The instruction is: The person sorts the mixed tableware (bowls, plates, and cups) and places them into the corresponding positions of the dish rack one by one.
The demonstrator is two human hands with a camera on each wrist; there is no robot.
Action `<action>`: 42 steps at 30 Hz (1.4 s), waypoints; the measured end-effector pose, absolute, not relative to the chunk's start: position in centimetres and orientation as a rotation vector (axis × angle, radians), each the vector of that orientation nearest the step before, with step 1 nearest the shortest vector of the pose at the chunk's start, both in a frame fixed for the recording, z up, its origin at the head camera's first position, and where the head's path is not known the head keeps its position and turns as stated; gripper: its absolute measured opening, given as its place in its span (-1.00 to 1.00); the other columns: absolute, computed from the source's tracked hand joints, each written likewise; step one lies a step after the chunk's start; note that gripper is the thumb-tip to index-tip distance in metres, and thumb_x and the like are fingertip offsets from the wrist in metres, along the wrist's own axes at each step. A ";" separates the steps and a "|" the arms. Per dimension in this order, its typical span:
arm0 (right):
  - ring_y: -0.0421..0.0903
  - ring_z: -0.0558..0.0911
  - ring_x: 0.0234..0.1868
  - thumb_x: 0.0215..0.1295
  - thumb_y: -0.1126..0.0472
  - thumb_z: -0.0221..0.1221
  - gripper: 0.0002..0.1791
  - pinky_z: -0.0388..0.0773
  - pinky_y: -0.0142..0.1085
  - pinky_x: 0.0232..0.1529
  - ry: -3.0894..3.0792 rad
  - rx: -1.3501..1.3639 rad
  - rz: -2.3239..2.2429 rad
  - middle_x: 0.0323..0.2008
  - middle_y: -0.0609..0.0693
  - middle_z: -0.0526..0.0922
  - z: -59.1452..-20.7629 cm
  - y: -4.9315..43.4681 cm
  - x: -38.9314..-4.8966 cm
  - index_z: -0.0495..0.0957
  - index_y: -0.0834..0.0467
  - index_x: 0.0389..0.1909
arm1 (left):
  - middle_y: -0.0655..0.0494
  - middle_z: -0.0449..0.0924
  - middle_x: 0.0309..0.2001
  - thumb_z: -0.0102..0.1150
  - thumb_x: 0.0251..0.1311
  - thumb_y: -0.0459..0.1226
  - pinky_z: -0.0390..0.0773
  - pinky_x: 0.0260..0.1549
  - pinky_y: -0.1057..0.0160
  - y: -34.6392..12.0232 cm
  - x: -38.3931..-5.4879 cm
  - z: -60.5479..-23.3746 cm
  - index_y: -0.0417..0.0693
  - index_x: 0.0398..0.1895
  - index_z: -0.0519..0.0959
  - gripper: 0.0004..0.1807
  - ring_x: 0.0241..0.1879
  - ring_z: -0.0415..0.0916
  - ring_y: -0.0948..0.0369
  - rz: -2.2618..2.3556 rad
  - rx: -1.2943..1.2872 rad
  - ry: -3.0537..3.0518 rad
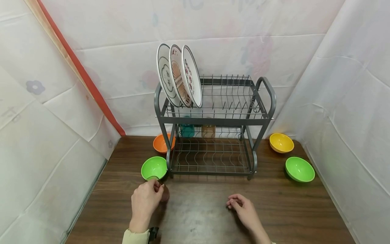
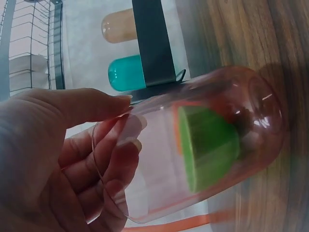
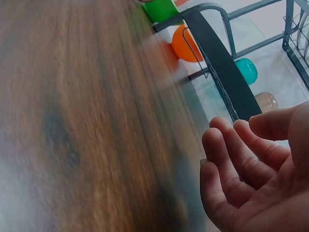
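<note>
Between thumb and fingers, my left hand point(image 1: 147, 198) pinches the rim of a clear pinkish cup point(image 2: 212, 140). In the head view this cup point(image 1: 165, 194) is mostly behind the hand, just in front of the near green bowl point(image 1: 152, 166). The left wrist view shows its rounded base toward the wooden table, with that bowl visible through the wall. My right hand point(image 1: 242, 209) is over the table at the right, fingers loosely curled and holding nothing. A two-tier dish rack point(image 1: 214, 120) stands beyond both hands.
Three patterned plates point(image 1: 192, 78) stand upright in the rack's top left. On the lower tier are a teal cup point(image 1: 187, 130) and an amber cup point(image 1: 208, 131). An orange bowl point(image 1: 160, 144) sits left; yellow point(image 1: 281, 142) and green point(image 1: 300, 169) bowls sit right. Cloth walls enclose the table.
</note>
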State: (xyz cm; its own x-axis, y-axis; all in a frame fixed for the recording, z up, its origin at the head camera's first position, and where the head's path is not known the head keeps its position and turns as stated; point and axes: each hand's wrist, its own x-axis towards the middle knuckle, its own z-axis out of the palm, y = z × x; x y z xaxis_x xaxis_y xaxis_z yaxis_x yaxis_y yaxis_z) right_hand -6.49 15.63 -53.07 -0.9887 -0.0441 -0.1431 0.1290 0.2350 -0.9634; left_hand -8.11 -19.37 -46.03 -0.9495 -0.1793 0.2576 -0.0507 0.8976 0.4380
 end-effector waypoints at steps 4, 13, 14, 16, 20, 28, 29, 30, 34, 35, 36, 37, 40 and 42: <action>-0.01 0.69 -0.32 0.38 0.41 0.13 -0.86 0.62 -0.28 -0.23 2.381 0.130 -1.860 -0.35 0.11 0.71 -53.6 16.1 -6.7 0.58 0.39 -0.13 | 0.28 0.51 -0.63 0.44 0.01 -0.21 0.41 -0.71 0.08 -19.1 -8.1 -45.9 0.10 -0.59 0.57 -0.80 -0.67 0.44 0.21 -0.645 0.142 -2.764; 0.01 0.70 -0.33 0.38 0.44 0.12 -0.86 0.64 -0.25 -0.22 2.380 0.180 -1.903 -0.35 0.14 0.71 -53.5 16.5 -6.8 0.58 0.41 -0.13 | 0.35 0.49 -0.65 0.47 0.02 -0.17 0.41 -0.68 0.14 -17.9 -8.2 -45.4 0.15 -0.60 0.57 -0.77 -0.67 0.41 0.28 -0.746 0.101 -2.757; 0.01 0.70 -0.33 0.38 0.44 0.12 -0.86 0.64 -0.25 -0.22 2.379 0.186 -1.902 -0.36 0.13 0.71 -53.5 16.5 -6.8 0.58 0.41 -0.13 | 0.36 0.49 -0.65 0.48 0.02 -0.17 0.41 -0.67 0.15 -17.7 -8.2 -45.4 0.15 -0.61 0.57 -0.77 -0.67 0.41 0.29 -0.762 0.096 -2.762; 0.01 0.70 -0.33 0.37 0.44 0.12 -0.87 0.64 -0.26 -0.23 2.377 0.186 -1.901 -0.36 0.14 0.70 -53.5 16.4 -6.8 0.58 0.41 -0.13 | 0.39 0.48 -0.66 0.48 0.03 -0.16 0.41 -0.65 0.16 -17.4 -8.2 -45.4 0.16 -0.61 0.57 -0.77 -0.66 0.41 0.30 -0.791 0.087 -2.772; 0.00 0.69 -0.32 0.37 0.44 0.12 -0.86 0.63 -0.27 -0.22 2.364 0.188 -1.899 -0.35 0.12 0.70 -53.4 16.2 -6.9 0.58 0.40 -0.13 | 0.41 0.45 -0.67 0.48 0.03 -0.14 0.40 -0.63 0.17 -16.8 -8.3 -45.2 0.18 -0.62 0.57 -0.76 -0.65 0.39 0.32 -0.839 0.062 -2.778; -0.01 0.69 -0.29 0.36 0.42 0.14 -0.86 0.62 -0.29 -0.22 2.369 0.141 -1.873 -0.33 0.10 0.70 -53.2 15.6 -6.9 0.58 0.39 -0.13 | 0.44 0.41 -0.68 0.46 0.07 -0.12 0.36 -0.61 0.22 -15.3 -8.5 -45.5 0.23 -0.62 0.55 -0.75 -0.65 0.34 0.38 -0.925 0.010 -2.797; -0.01 0.69 -0.29 0.37 0.41 0.14 -0.86 0.62 -0.29 -0.22 2.370 0.132 -1.866 -0.33 0.10 0.70 -53.1 15.5 -6.9 0.58 0.39 -0.14 | 0.44 0.41 -0.68 0.46 0.08 -0.12 0.36 -0.61 0.23 -15.1 -8.5 -45.6 0.23 -0.62 0.56 -0.75 -0.65 0.34 0.39 -0.944 -0.002 -2.798; -0.01 0.69 -0.28 0.37 0.40 0.15 -0.86 0.62 -0.29 -0.22 2.369 0.124 -1.859 -0.33 0.10 0.70 -53.1 15.4 -6.8 0.59 0.39 -0.14 | 0.45 0.41 -0.68 0.46 0.09 -0.12 0.36 -0.60 0.24 -14.8 -8.5 -45.6 0.23 -0.62 0.56 -0.75 -0.65 0.34 0.40 -0.966 -0.012 -2.798; -0.02 0.69 -0.27 0.37 0.36 0.18 -0.86 0.62 -0.32 -0.23 2.377 0.078 -1.830 -0.30 0.09 0.71 -53.0 15.0 -6.7 0.60 0.36 -0.15 | 0.46 0.43 -0.68 0.45 0.11 -0.11 0.39 -0.58 0.29 -13.8 -8.6 -46.0 0.23 -0.61 0.56 -0.76 -0.65 0.36 0.43 -1.069 -0.064 -2.786; -0.03 0.69 -0.27 0.37 0.35 0.19 -0.87 0.61 -0.33 -0.24 2.389 0.068 -1.818 -0.29 0.08 0.71 -53.0 14.9 -6.7 0.60 0.34 -0.15 | 0.46 0.44 -0.67 0.45 0.11 -0.12 0.40 -0.57 0.31 -13.5 -8.7 -46.1 0.22 -0.60 0.57 -0.76 -0.64 0.37 0.44 -1.104 -0.079 -2.780; -0.04 0.69 -0.27 0.37 0.34 0.20 -0.87 0.60 -0.34 -0.24 2.403 0.054 -1.807 -0.29 0.08 0.71 -53.0 14.9 -6.7 0.61 0.33 -0.15 | 0.46 0.45 -0.66 0.45 0.11 -0.13 0.41 -0.56 0.32 -13.2 -8.7 -46.1 0.21 -0.60 0.58 -0.77 -0.64 0.38 0.44 -1.141 -0.090 -2.771; -0.05 0.69 -0.28 0.36 0.33 0.21 -0.87 0.59 -0.35 -0.24 2.419 0.044 -1.797 -0.28 0.08 0.72 -53.0 14.8 -6.7 0.61 0.31 -0.16 | 0.45 0.46 -0.66 0.44 0.12 -0.13 0.42 -0.56 0.34 -13.0 -8.7 -46.2 0.20 -0.59 0.58 -0.77 -0.64 0.39 0.44 -1.177 -0.100 -2.765; -0.08 0.68 -0.30 0.35 0.31 0.23 -0.89 0.55 -0.36 -0.25 2.466 0.032 -1.764 -0.29 0.07 0.72 -53.0 14.7 -6.8 0.63 0.26 -0.17 | 0.43 0.48 -0.64 0.44 0.13 -0.14 0.45 -0.56 0.37 -12.3 -8.9 -46.3 0.17 -0.57 0.60 -0.79 -0.63 0.42 0.43 -1.280 -0.120 -2.747; -0.10 0.67 -0.32 0.34 0.30 0.24 -0.91 0.53 -0.36 -0.25 2.496 0.029 -1.747 -0.30 0.04 0.72 -53.0 14.6 -6.9 0.64 0.22 -0.19 | 0.41 0.49 -0.64 0.43 0.14 -0.13 0.46 -0.56 0.37 -11.9 -9.0 -46.2 0.16 -0.56 0.61 -0.80 -0.62 0.43 0.41 -1.328 -0.123 -2.735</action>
State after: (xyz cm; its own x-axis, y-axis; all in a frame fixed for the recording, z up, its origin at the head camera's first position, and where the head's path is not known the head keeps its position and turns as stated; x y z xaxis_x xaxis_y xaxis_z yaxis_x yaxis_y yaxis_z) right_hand -6.92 14.59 -53.05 -0.9953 -0.0391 -0.0888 0.0700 0.3436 -0.9365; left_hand -8.97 -11.88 -46.24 -0.9919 0.0291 0.1240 0.1154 0.6166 0.7788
